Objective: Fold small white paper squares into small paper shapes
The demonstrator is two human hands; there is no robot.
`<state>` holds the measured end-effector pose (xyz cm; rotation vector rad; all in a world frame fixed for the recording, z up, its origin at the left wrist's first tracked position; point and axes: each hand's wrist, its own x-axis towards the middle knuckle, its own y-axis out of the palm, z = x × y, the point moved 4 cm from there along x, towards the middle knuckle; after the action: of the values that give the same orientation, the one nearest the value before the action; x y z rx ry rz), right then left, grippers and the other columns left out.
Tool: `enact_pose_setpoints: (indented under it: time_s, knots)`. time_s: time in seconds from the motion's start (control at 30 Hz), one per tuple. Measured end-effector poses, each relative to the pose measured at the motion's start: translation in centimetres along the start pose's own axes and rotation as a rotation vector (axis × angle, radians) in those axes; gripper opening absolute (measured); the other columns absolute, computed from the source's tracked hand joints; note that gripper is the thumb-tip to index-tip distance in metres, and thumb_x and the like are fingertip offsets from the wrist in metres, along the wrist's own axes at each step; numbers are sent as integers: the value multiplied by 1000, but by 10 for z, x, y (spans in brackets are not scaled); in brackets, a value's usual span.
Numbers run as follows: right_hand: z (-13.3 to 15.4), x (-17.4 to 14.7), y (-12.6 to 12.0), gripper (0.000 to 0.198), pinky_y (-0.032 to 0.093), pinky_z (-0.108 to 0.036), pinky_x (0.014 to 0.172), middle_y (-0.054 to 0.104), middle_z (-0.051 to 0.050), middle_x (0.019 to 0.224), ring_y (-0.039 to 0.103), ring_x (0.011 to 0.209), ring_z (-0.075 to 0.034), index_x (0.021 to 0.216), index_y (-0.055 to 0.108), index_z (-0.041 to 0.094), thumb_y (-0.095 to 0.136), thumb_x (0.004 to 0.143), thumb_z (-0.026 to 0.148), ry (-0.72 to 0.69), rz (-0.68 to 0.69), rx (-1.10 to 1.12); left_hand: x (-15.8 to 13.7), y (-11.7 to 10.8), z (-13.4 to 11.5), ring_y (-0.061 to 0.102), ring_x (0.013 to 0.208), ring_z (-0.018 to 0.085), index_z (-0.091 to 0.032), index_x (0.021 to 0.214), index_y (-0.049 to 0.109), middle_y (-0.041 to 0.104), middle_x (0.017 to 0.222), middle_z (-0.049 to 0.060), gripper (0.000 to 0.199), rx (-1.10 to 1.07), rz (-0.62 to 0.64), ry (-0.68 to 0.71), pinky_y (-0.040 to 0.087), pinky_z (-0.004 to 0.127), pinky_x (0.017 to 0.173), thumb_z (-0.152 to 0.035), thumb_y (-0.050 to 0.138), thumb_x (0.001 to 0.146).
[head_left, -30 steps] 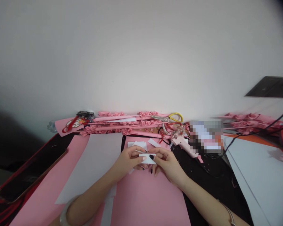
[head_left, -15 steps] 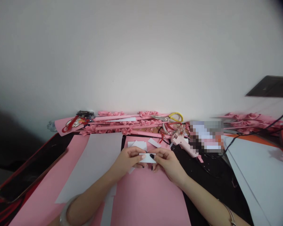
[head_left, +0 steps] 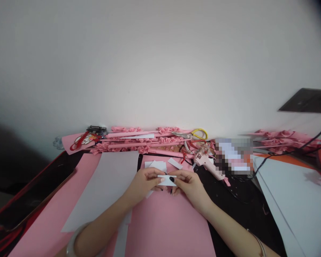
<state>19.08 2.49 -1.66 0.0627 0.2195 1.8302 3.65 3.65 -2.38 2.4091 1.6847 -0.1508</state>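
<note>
Pink sheet (head_left: 173, 221) before me, my left hand (head_left: 146, 182) and right hand (head_left: 188, 185) over it, both nearly closed, pinching one small white card (head_left: 167, 182) between them; loose white slips (head_left: 175, 163) just beyond; pink glue gun (head_left: 210, 166), then yellow-handled scissors (head_left: 187, 136) near the wall (head_left: 160, 71)

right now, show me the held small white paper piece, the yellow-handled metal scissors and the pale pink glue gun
Small white paper piece (head_left: 167, 181), head view: middle of its face
Yellow-handled metal scissors (head_left: 188, 136), head view: blade pivot
Pale pink glue gun (head_left: 209, 165), head view: upper handle
</note>
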Motion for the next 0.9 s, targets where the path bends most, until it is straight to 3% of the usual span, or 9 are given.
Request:
enact_pose_setpoints:
  time_s: [0.9]
  knots:
    - [4, -2, 1, 17, 49, -22, 46, 62, 2, 54, 60, 45, -13, 82, 67, 16, 64, 68, 26, -28, -52, -109, -2, 2, -4, 67, 63, 16, -15, 83, 64, 67, 68, 1, 15, 81, -36, 21, 53, 26, 62, -20, 63, 69]
